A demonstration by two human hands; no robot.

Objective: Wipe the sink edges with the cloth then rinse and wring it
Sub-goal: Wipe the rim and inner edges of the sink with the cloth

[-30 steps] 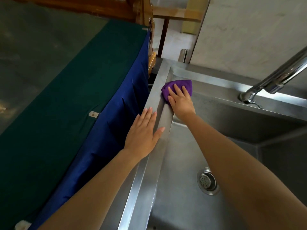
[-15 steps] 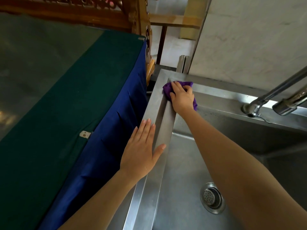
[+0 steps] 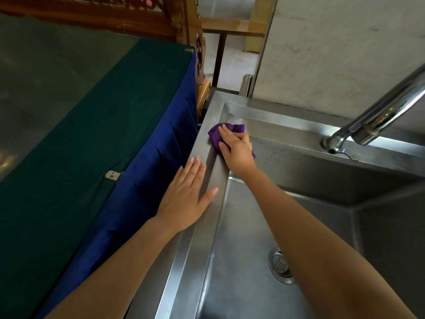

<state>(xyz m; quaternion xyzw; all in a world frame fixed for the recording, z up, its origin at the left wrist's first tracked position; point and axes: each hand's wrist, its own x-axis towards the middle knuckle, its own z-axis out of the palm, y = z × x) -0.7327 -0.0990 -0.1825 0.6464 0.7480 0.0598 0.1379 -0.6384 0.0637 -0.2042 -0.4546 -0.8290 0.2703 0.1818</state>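
A steel sink [image 3: 184,270] fills the lower right, its left rim running up to the far left corner. My right hand [image 3: 236,149] presses a purple cloth [image 3: 215,133] flat on that left rim, a little short of the corner; most of the cloth is hidden under the palm. My left hand [image 3: 186,196] lies flat on the same rim just below, fingers together, thumb spread, holding nothing. The chrome tap [image 3: 377,120] stands on the back rim at the right, its spout reaching toward me.
A table with a green top and a blue skirt [image 3: 147,157] stands tight against the sink's left side. Carved wooden furniture [image 3: 190,40] is behind it. A pale wall [image 3: 333,49] backs the sink. The drain strainer [image 3: 280,264] sits in the basin floor.
My right hand slid the cloth up toward the far corner, then back a little toward me along the left rim. My left hand has stayed flat on the rim. The view shifted.
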